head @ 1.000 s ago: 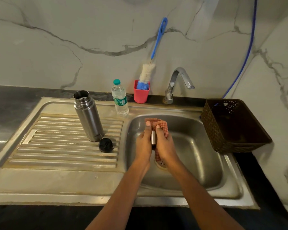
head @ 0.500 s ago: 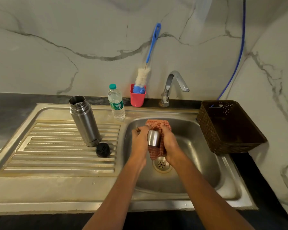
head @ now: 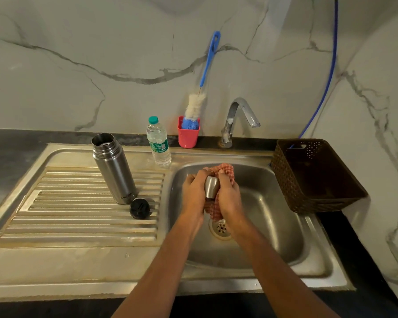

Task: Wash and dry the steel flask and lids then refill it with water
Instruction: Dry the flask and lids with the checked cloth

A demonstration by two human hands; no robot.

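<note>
Now both hands meet over the sink basin, just above its drain. The left hand has its fingers curled round the steel lid, a small cup-shaped cap held upright between the two palms. The right hand grips a red checked cloth, bunched against the lid's far and right sides, with a fold hanging below the hands; whether its fingers also touch the metal under the cloth is hard to tell. Left of the left hand, on the ribbed drainboard, the steel flask stands upright with its mouth open. The black inner lid lies just beside the flask's base, between it and the left hand. Beyond the left hand a capped water bottle stands on the sink's rim. Past both hands, against the marble wall, a red cup holds a blue-handled bottle brush, and the tap rises just right of it. Right of the right hand a brown woven basket sits on the dark surface by the basin.
</note>
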